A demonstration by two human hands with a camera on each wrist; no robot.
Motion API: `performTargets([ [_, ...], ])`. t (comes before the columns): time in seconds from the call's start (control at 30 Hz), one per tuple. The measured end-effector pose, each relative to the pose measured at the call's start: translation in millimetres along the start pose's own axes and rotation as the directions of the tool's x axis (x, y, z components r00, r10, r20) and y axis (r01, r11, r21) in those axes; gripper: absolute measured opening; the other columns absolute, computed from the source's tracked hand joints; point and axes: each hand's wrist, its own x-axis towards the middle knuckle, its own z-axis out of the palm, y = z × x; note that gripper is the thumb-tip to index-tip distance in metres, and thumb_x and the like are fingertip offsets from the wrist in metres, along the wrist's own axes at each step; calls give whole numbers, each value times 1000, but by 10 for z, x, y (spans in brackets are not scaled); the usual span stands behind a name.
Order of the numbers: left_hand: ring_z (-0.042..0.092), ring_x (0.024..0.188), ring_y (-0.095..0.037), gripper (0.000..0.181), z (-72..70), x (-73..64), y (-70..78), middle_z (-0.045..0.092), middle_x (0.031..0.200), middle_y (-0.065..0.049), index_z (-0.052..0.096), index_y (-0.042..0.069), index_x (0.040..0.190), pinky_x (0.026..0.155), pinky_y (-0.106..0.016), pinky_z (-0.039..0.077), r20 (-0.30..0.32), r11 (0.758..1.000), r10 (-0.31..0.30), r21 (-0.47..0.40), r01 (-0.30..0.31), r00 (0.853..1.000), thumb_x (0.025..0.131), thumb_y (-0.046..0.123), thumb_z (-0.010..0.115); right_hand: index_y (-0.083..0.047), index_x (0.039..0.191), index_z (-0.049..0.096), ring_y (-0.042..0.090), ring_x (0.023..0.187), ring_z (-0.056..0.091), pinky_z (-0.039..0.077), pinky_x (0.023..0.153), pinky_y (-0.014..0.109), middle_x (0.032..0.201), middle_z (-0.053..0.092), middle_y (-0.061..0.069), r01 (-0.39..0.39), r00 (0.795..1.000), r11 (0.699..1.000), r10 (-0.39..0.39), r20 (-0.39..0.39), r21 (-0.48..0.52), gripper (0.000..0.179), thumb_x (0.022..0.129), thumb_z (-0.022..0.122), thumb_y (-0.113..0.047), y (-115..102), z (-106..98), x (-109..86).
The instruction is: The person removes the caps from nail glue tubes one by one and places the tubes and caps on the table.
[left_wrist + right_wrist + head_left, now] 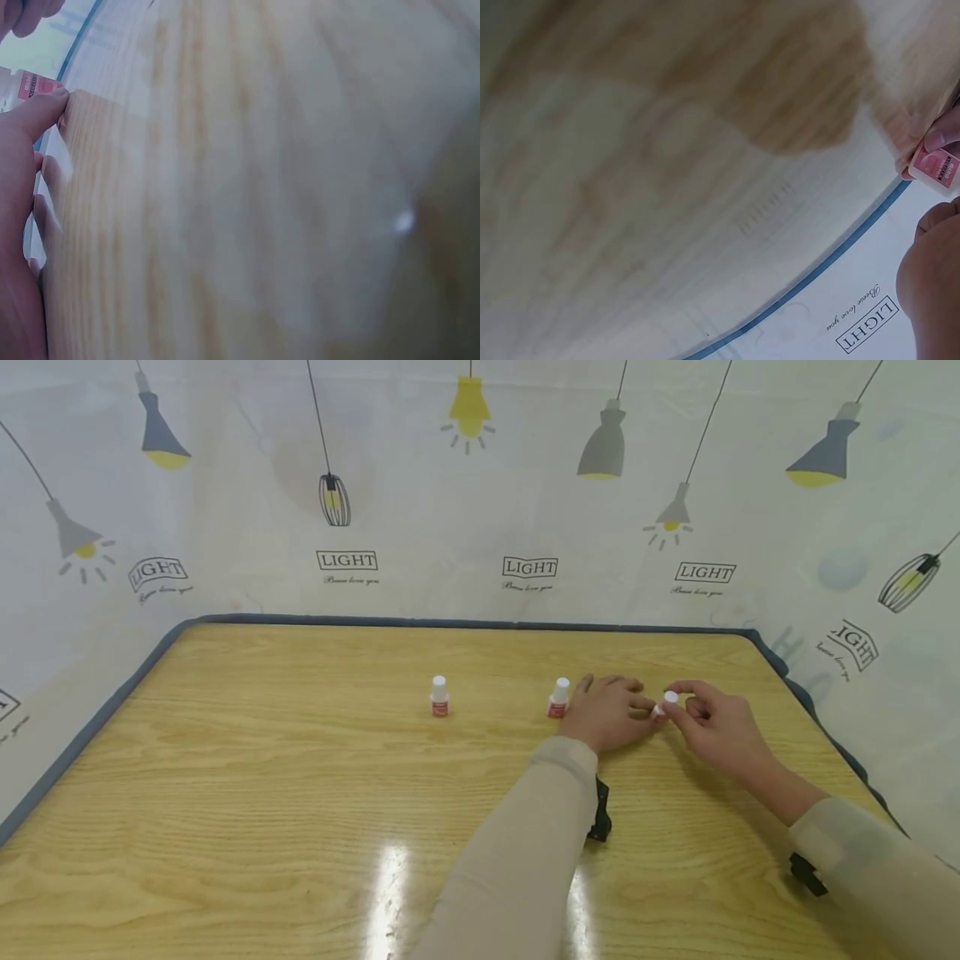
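Note:
A small white bottle with a red label point(659, 710) stands between the two hands on the right part of the table. My left hand point(606, 714) lies low over the wood, with its thumb and index finger pinching the bottle near its base. From the right, my right hand point(712, 722) pinches the white cap point(671, 697) between thumb and fingertips. The left wrist view shows the left thumb point(45, 109) against the label's lower end. In the right wrist view the label point(936, 166) shows beside the fingertips.
Two matching bottles stand upright: one point(557, 700) close to the left hand's outer side, another point(439, 697) farther left. The wooden table point(262, 760) has a dark blue edging point(450, 624) and a printed light-bulb curtain point(420, 510) behind it.

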Motion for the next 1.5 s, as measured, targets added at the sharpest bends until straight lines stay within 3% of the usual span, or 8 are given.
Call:
performTargets([
  [0.17, 35, 158, -5, 44, -11, 0, -3, 47, 162, 24, 63, 58, 139, 138, -47, 14, -1, 1000, -3, -6, 3, 1000, 102, 75, 47, -3, 118, 72, 1, 48, 28, 29, 49, 27, 57, 38, -7, 18, 1000, 1000, -18, -1, 7, 19, 104, 71, -16, 1, -2, 4],
  [0.53, 35, 159, -5, 45, -29, 7, -6, 47, 163, 25, 60, 57, 142, 138, -47, 14, 1, 1000, -4, -5, 4, 1000, 101, 74, 50, -7, 113, 71, 7, 46, 33, 32, 46, 29, 58, 40, -6, -65, 998, 998, 64, 10, 17, 21, 103, 73, -25, -25, -38, 18],
  [1.5, 37, 158, -7, 42, -35, -65, 6, 48, 162, 23, 67, 55, 137, 138, -48, 15, -6, 999, 8, -41, -8, 1000, 103, 72, 50, -6, 110, 73, 5, 44, 34, 34, 47, 27, 57, 40, -7, -39, 999, 999, 39, -13, 3, 19, 102, 74, -23, -20, -33, -23],
])
